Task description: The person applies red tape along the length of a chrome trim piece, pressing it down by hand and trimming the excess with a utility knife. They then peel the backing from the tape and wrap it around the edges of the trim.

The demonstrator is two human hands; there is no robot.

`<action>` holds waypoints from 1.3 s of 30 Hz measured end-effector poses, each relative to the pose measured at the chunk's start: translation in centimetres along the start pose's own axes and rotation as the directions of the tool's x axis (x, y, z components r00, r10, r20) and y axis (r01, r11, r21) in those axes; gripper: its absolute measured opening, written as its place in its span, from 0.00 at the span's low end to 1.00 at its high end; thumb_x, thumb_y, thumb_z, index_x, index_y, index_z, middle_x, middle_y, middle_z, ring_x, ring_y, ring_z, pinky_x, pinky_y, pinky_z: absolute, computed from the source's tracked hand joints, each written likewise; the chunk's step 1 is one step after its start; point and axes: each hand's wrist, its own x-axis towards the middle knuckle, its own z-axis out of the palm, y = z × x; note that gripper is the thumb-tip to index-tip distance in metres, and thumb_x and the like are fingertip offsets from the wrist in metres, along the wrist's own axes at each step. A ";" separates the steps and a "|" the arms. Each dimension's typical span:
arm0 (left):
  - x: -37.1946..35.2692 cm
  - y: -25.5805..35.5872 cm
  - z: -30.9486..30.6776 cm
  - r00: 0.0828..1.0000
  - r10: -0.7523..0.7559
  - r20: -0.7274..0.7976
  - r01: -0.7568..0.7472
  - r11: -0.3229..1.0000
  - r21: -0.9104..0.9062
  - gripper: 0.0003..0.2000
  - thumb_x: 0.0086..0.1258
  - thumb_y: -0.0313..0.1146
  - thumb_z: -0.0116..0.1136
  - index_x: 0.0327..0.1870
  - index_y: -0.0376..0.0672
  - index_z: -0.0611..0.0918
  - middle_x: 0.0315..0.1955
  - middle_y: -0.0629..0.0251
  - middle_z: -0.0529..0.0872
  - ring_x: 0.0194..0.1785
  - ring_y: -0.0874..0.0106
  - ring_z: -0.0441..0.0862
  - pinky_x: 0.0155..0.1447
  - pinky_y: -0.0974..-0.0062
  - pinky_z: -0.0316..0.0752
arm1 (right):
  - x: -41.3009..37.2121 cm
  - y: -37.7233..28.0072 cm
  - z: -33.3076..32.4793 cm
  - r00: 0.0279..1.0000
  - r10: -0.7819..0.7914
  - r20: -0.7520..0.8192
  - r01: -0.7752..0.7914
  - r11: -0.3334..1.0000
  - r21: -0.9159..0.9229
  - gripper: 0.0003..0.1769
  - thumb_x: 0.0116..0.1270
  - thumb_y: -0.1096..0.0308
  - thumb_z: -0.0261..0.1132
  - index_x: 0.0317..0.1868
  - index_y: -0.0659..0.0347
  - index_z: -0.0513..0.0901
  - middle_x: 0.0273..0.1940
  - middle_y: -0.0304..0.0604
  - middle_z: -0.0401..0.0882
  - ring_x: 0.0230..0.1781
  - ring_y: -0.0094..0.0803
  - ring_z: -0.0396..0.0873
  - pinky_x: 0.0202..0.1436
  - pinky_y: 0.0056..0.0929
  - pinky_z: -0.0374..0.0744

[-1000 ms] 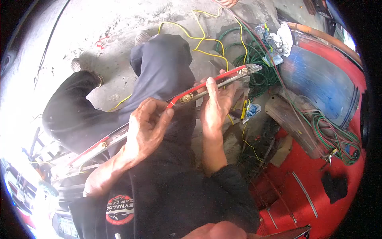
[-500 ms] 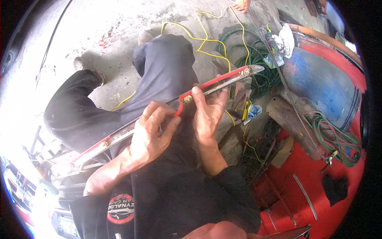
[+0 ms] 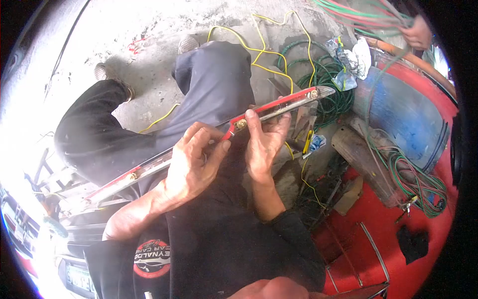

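A long chrome trim strip (image 3: 294, 103) runs slantwise across my lap, its back side facing up. Red-faced tape (image 3: 269, 106) lies along it, and brass-coloured fittings (image 3: 241, 124) sit at intervals. My right hand (image 3: 265, 144) grips the trim strip, thumb on the near face and fingers behind. My left hand (image 3: 191, 158) is closed, thumb and fingers pinching a bent-down end of the red tape beside the middle fitting. Farther left, more red tape shows on the strip. The strip's left end is washed out by glare.
My legs (image 3: 214, 74) stretch over the concrete floor. A yellow cord (image 3: 261, 65), a coiled green hose (image 3: 328, 102) and a yellow cutter (image 3: 307, 142) lie to the right. Red panels (image 3: 343, 239) and a hose bundle (image 3: 418, 184) are nearby. Another person's hand (image 3: 417, 34) holds hoses at upper right.
The other person's hand has moved right and now holds a blurred bundle of red and green hoses. My hands and the trim strip are nearly unchanged; the view shifted slightly.
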 end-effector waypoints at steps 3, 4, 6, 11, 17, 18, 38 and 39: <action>-0.1 -0.2 0.1 0.999 0.039 -0.012 -0.039 0.999 -0.018 0.06 0.70 0.25 0.70 0.41 0.36 0.84 0.34 0.58 0.82 0.29 0.66 0.80 0.33 0.68 0.76 | 0.0 0.1 -0.1 1.000 0.022 -0.012 -0.023 0.998 -0.055 0.40 0.67 0.82 0.74 0.73 0.67 0.60 0.51 0.46 0.81 0.47 0.28 0.81 0.51 0.28 0.83; -0.1 -0.2 0.0 0.999 0.035 -0.011 -0.035 0.999 -0.019 0.06 0.69 0.25 0.70 0.41 0.36 0.84 0.34 0.58 0.82 0.29 0.65 0.80 0.33 0.68 0.76 | 0.0 0.1 -0.1 0.999 0.037 -0.018 -0.039 0.996 -0.079 0.42 0.66 0.81 0.76 0.72 0.68 0.59 0.50 0.47 0.82 0.46 0.29 0.82 0.50 0.28 0.85; -0.1 -0.2 0.0 1.000 0.027 -0.008 -0.027 0.999 -0.019 0.06 0.69 0.25 0.70 0.41 0.36 0.84 0.34 0.58 0.83 0.29 0.65 0.80 0.33 0.68 0.76 | -0.1 0.0 0.0 0.999 0.030 -0.017 -0.031 0.994 -0.102 0.43 0.65 0.81 0.76 0.73 0.69 0.58 0.50 0.48 0.82 0.46 0.30 0.82 0.49 0.28 0.85; -0.2 -0.5 -0.2 0.997 0.074 -0.010 -0.074 0.997 0.025 0.06 0.69 0.25 0.70 0.41 0.36 0.84 0.35 0.57 0.83 0.33 0.62 0.83 0.36 0.66 0.77 | -0.3 -0.7 -0.4 1.000 0.010 -0.025 -0.013 0.991 -0.133 0.44 0.69 0.79 0.73 0.77 0.68 0.55 0.54 0.47 0.80 0.51 0.30 0.80 0.55 0.30 0.82; -0.2 -0.3 -0.1 0.999 0.052 -0.015 -0.052 0.999 0.006 0.06 0.68 0.24 0.70 0.41 0.36 0.84 0.36 0.57 0.83 0.36 0.60 0.84 0.38 0.65 0.78 | 0.3 -2.5 -4.6 0.854 -0.489 0.178 0.461 0.551 -0.695 0.35 0.71 0.75 0.71 0.75 0.65 0.66 0.64 0.49 0.74 0.65 0.39 0.74 0.68 0.37 0.75; -0.2 -0.4 0.0 0.998 0.067 -0.018 -0.066 0.998 0.016 0.06 0.68 0.24 0.70 0.41 0.36 0.84 0.36 0.57 0.83 0.36 0.60 0.84 0.38 0.65 0.78 | 0.8 -4.0 -4.8 0.781 -0.537 0.320 0.568 0.397 -0.721 0.30 0.69 0.74 0.72 0.70 0.63 0.75 0.65 0.51 0.73 0.68 0.44 0.73 0.72 0.41 0.73; -1.2 -1.1 0.5 0.995 0.076 -0.064 -0.075 0.997 0.028 0.13 0.67 0.22 0.69 0.52 0.37 0.84 0.42 0.54 0.84 0.36 0.59 0.85 0.38 0.65 0.80 | 4.9 -7.3 1.2 0.440 -0.054 0.896 0.886 0.188 -0.424 0.10 0.52 0.71 0.80 0.33 0.58 0.87 0.66 0.50 0.71 0.75 0.54 0.66 0.75 0.65 0.60; -1.0 -1.0 0.7 0.993 0.087 -0.075 -0.085 0.996 0.017 0.15 0.67 0.22 0.69 0.54 0.37 0.84 0.43 0.53 0.84 0.36 0.59 0.84 0.38 0.65 0.80 | 4.9 -7.1 0.9 0.453 -0.079 0.888 0.882 0.189 -0.432 0.09 0.52 0.72 0.79 0.32 0.58 0.87 0.65 0.50 0.72 0.75 0.54 0.66 0.75 0.64 0.60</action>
